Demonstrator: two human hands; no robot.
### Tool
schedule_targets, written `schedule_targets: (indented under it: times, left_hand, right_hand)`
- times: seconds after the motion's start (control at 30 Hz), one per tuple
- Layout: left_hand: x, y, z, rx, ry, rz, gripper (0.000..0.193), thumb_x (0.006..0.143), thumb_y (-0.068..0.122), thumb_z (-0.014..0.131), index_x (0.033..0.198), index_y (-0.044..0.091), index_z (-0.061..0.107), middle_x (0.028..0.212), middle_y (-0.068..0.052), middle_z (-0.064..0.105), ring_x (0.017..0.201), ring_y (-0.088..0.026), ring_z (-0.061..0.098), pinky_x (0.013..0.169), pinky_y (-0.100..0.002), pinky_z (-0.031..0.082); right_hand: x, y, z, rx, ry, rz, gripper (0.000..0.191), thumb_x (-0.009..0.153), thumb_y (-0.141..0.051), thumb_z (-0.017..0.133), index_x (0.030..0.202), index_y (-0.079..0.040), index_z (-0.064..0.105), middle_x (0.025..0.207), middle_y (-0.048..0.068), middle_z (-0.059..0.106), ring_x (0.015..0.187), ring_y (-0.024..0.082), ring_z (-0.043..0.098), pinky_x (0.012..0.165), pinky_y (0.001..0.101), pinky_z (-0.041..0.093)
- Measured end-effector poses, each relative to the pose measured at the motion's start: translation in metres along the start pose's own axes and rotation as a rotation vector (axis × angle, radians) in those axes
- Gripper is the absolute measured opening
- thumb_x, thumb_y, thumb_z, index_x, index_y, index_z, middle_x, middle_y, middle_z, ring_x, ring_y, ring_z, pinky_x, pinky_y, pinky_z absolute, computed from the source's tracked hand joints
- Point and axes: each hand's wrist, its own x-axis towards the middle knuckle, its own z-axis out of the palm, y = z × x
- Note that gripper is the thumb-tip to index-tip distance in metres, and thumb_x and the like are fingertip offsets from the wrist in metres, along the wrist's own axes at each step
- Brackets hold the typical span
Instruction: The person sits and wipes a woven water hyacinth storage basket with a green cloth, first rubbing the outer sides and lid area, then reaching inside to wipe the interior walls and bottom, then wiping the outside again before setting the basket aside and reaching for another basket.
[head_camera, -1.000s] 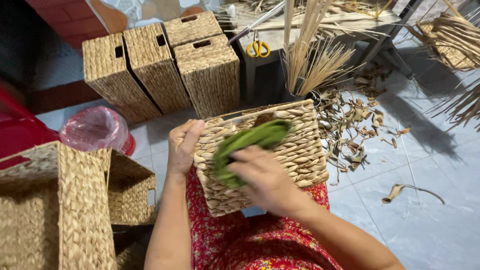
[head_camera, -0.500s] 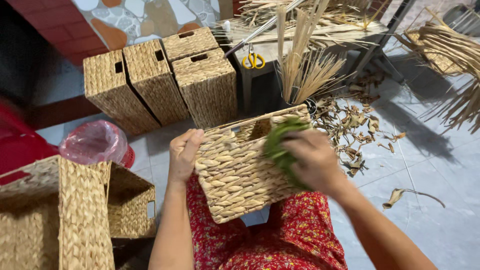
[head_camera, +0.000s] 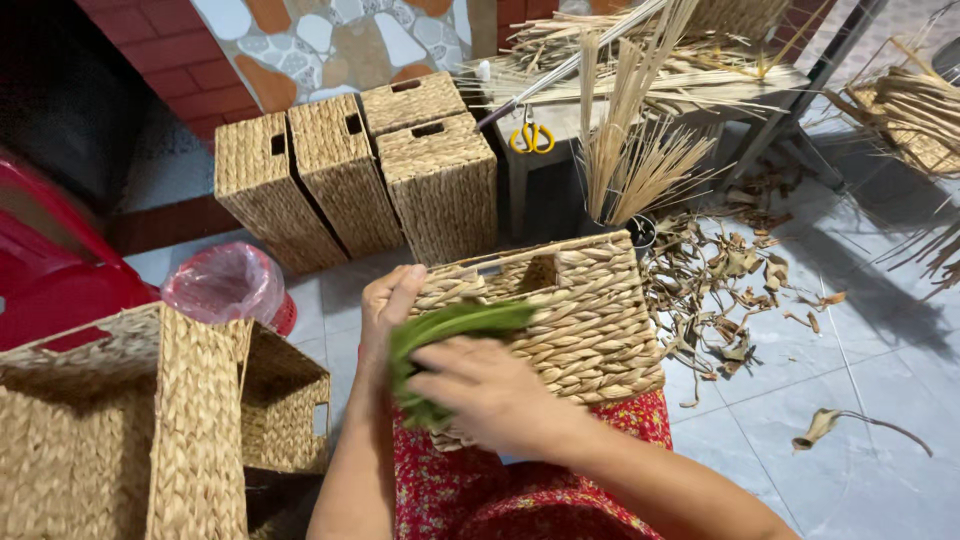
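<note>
Work in hand: we see a woven basket (head_camera: 560, 320) lying tilted on the lap at the centre of the frame, and a green cloth (head_camera: 445, 335) being pressed against its side wall.

Left hand: our left hand (head_camera: 388, 305) steadies the basket's left edge, fingers together and laid flat up the weave.

Right hand: our right hand (head_camera: 490, 395), lower centre, has its fingers curled and closed over the green cloth, bunching it against the basket.

How far along: we judge the wiping is mid-way; the cloth sits at the basket's left side and the right part of the wall is uncovered, though we cannot tell from the weave which part has been cleaned.

Done pile: four like baskets (head_camera: 355, 180) stand in a row at upper centre-left against the brick wall, possibly finished ones.

Other baskets: two more open baskets (head_camera: 150, 420) sit at lower left.

Packages: a pink plastic bag (head_camera: 225, 285) lines a red bin at left of centre.

Labels and signs: we see none on any basket or wall.

Around: yellow-handled scissors (head_camera: 532, 136) hang at upper centre, dried reed bundles (head_camera: 640, 160) stand beside them, and dry leaf scraps (head_camera: 730, 280) litter the tiled floor at right.
</note>
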Motion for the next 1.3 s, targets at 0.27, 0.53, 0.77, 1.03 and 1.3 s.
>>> schedule_targets:
  times: [0.27, 0.53, 0.77, 1.03, 1.3]
  left_hand:
    - [0.008, -0.013, -0.013, 0.136, -0.092, 0.145, 0.032, 0.102, 0.028, 0.062, 0.081, 0.003, 0.063, 0.081, 0.006, 0.053, 0.078, -0.004, 0.049, 0.070, -0.023, 0.042]
    - [0.011, -0.042, -0.020, 0.173, -0.091, 0.246, 0.039, 0.106, 0.026, 0.062, 0.076, 0.004, 0.051, 0.079, 0.004, 0.047, 0.078, -0.006, 0.043, 0.072, -0.026, 0.039]
    - [0.005, -0.025, -0.012, 0.130, -0.028, 0.192, 0.033, 0.102, 0.024, 0.061, 0.078, 0.002, 0.060, 0.079, 0.004, 0.051, 0.076, -0.005, 0.045, 0.071, -0.025, 0.040]
    - [-0.006, -0.002, -0.004, -0.126, 0.026, -0.135, 0.027, 0.095, 0.024, 0.056, 0.082, 0.005, 0.069, 0.079, -0.002, 0.068, 0.069, -0.010, 0.060, 0.065, -0.028, 0.049]
    - [0.009, -0.031, -0.015, 0.125, -0.064, 0.170, 0.032, 0.102, 0.025, 0.061, 0.081, 0.001, 0.061, 0.081, 0.005, 0.055, 0.077, -0.004, 0.049, 0.071, -0.024, 0.042]
  right_hand:
    - [-0.020, 0.032, -0.020, -0.096, 0.020, 0.056, 0.042, 0.073, -0.015, 0.082, 0.114, -0.016, 0.072, 0.127, 0.004, 0.068, 0.118, 0.027, 0.063, 0.096, 0.0446, 0.046]
    - [-0.085, 0.084, -0.090, -0.342, 0.251, 0.454, 0.045, 0.077, -0.003, 0.078, 0.122, -0.005, 0.069, 0.131, 0.015, 0.064, 0.124, 0.035, 0.058, 0.107, 0.0446, 0.048]
    - [-0.050, 0.043, -0.034, -0.121, 0.138, 0.176, 0.042, 0.071, -0.004, 0.081, 0.113, -0.009, 0.072, 0.132, 0.013, 0.066, 0.132, 0.034, 0.057, 0.113, 0.0483, 0.044]
    - [0.006, -0.008, 0.009, 0.141, 0.009, -0.009, 0.051, 0.071, -0.010, 0.081, 0.120, -0.006, 0.071, 0.133, 0.016, 0.063, 0.124, 0.039, 0.059, 0.104, 0.0468, 0.048]
    - [-0.067, 0.057, -0.050, -0.097, 0.085, 0.136, 0.039, 0.068, -0.013, 0.090, 0.104, -0.012, 0.073, 0.121, 0.007, 0.070, 0.115, 0.027, 0.066, 0.101, 0.0428, 0.052]
